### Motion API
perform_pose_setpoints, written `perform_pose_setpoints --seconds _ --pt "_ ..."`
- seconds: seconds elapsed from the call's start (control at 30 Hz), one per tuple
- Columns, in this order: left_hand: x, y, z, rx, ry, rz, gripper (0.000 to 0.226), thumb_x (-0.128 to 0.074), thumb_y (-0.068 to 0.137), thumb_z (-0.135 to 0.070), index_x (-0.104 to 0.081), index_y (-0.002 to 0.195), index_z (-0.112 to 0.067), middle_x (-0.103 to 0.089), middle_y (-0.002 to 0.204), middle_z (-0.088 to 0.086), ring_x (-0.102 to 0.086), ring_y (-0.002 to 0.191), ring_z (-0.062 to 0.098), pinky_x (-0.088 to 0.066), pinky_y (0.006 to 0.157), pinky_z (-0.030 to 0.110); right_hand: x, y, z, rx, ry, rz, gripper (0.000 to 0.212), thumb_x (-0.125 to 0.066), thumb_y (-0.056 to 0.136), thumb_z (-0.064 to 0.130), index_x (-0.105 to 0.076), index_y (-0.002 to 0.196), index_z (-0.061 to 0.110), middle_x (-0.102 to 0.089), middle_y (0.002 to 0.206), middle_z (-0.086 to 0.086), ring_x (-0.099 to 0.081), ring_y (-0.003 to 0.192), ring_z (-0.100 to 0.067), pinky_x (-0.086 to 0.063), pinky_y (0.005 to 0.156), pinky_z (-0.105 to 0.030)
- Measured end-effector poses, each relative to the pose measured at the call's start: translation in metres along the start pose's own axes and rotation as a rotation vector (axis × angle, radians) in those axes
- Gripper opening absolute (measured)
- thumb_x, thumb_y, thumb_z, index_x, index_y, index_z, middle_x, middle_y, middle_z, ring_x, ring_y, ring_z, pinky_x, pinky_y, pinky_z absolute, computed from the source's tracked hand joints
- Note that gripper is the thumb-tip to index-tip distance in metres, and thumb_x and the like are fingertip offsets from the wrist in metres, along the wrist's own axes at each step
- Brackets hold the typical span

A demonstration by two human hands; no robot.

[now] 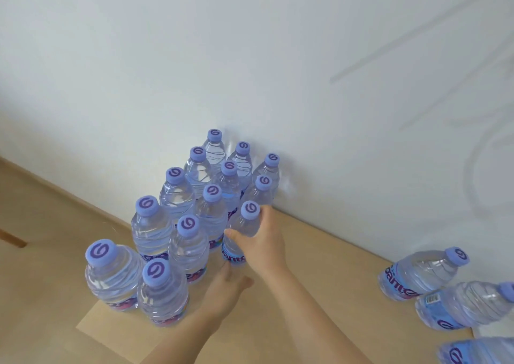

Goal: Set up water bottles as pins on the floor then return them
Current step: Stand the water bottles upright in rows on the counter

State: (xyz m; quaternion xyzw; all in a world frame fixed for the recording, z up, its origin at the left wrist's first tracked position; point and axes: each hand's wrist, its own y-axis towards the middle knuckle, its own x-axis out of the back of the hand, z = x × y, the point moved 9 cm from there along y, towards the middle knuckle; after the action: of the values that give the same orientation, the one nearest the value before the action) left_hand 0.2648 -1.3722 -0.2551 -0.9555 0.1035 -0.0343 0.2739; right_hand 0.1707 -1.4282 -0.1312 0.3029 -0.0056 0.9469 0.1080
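Gripping a water bottle [241,234] around its shoulder, your right hand [262,245] holds it upright at the near edge of the bottle cluster [178,224] (beside the wall [250,57]); your left hand [228,288], fingers straight, touches its base.

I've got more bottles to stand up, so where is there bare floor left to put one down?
Bare floor lies between the right hand, which holds a bottle, and the three separate bottles at right, along the wall. More lies left of the cluster. The cluster stands tightly packed; the left hand reaches at its near edge.
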Motion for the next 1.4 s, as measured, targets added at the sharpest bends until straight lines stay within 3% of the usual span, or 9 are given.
perform_pose_setpoints --seconds 0.13,0.3,0.47,0.57,0.7,0.9,1.03,1.17,1.4 --pt "0.003 0.002 0.001 0.009 -0.017 0.020 0.072 -0.064 0.062 -0.031 -0.037 0.128 -0.038 -0.052 0.110 -0.022 -0.045 0.096 -0.010 -0.031 0.087 0.024 0.000 0.004 0.001 0.033 -0.068 -0.034 0.058 -0.082 0.065 0.040 -0.049 0.107 0.018 -0.047 0.108 0.004 -0.050 0.103 -0.016 -0.045 0.084 -0.032" --pt "0.002 0.000 0.003 0.037 -0.002 0.001 0.073 -0.064 0.082 -0.017 -0.029 0.146 -0.024 -0.047 0.117 -0.013 -0.044 0.108 0.008 -0.030 0.089 0.025 -0.003 0.002 -0.003 -0.005 -0.083 0.029 0.068 -0.081 0.066 0.043 -0.046 0.119 0.018 -0.048 0.119 0.004 -0.046 0.113 -0.015 -0.042 0.090 -0.030" --pt "-0.026 -0.012 -0.002 0.158 -0.013 0.006 0.049 -0.056 0.087 -0.018 -0.046 0.134 -0.008 -0.054 0.133 0.003 -0.045 0.123 0.023 -0.038 0.103 0.037 0.020 -0.028 -0.010 -0.070 0.035 0.137 0.082 -0.077 0.070 0.046 -0.034 0.138 0.027 -0.037 0.128 0.019 -0.032 0.122 -0.003 -0.030 0.102 -0.018" --pt "-0.083 -0.028 -0.025 -0.038 0.242 0.232 0.029 -0.059 0.080 -0.021 -0.066 0.107 -0.013 -0.069 0.103 -0.003 -0.057 0.100 0.017 -0.046 0.085 0.030 0.083 -0.064 -0.015 -0.017 -0.036 -0.052 0.049 -0.072 0.078 0.036 -0.052 0.122 0.026 -0.041 0.107 0.029 -0.041 0.114 -0.003 -0.024 0.089 0.002" --pt "-0.171 -0.054 -0.013 -0.156 0.569 0.522 0.056 -0.070 0.079 -0.013 -0.050 0.131 -0.008 -0.056 0.123 0.002 -0.052 0.110 0.012 -0.041 0.093 0.019 0.201 -0.132 -0.040 -0.125 -0.116 -0.447 0.043 -0.069 0.080 0.026 -0.048 0.117 0.033 -0.041 0.111 0.028 -0.038 0.109 0.002 -0.023 0.088 0.001" --pt "-0.251 -0.100 0.017 -0.173 0.695 0.771 0.063 -0.072 0.079 -0.016 -0.044 0.136 -0.014 -0.050 0.125 -0.001 -0.048 0.105 0.008 -0.038 0.079 0.014 0.312 -0.233 -0.102 -0.649 -0.335 -0.628 0.073 -0.072 0.077 0.019 -0.032 0.137 0.011 -0.040 0.127 -0.007 -0.036 0.121 -0.024 -0.036 0.094 -0.033" --pt "-0.264 -0.107 0.031 -0.155 0.717 0.804 0.061 -0.073 0.078 -0.017 -0.046 0.133 -0.016 -0.049 0.127 -0.001 -0.049 0.106 0.011 -0.041 0.084 0.020 0.293 -0.248 -0.141 -0.870 -0.250 -0.492 0.039 -0.069 0.079 0.021 -0.039 0.101 0.009 -0.047 0.091 -0.003 -0.046 0.076 -0.016 -0.033 0.053 -0.023" --pt "-0.262 -0.102 0.034 -0.143 0.713 0.794 0.065 -0.074 0.077 -0.017 -0.044 0.134 -0.015 -0.048 0.121 -0.003 -0.049 0.106 0.012 -0.041 0.081 0.020 0.295 -0.237 -0.142 -0.829 -0.345 -0.502 0.040 -0.066 0.083 0.021 -0.028 0.069 0.017 -0.036 0.070 0.003 -0.032 0.058 -0.009 -0.026 0.049 -0.023" --pt "-0.242 -0.094 0.013 -0.243 0.652 0.781 0.106 -0.083 0.066 -0.018 -0.017 0.148 -0.028 -0.030 0.143 -0.012 -0.032 0.133 0.009 -0.038 0.085 0.015 0.289 -0.223 -0.105 -0.602 -0.350 -0.497 0.035 -0.073 0.073 0.038 -0.048 0.075 0.013 -0.046 0.067 0.004 -0.043 0.060 -0.012 -0.032 0.051 -0.024"
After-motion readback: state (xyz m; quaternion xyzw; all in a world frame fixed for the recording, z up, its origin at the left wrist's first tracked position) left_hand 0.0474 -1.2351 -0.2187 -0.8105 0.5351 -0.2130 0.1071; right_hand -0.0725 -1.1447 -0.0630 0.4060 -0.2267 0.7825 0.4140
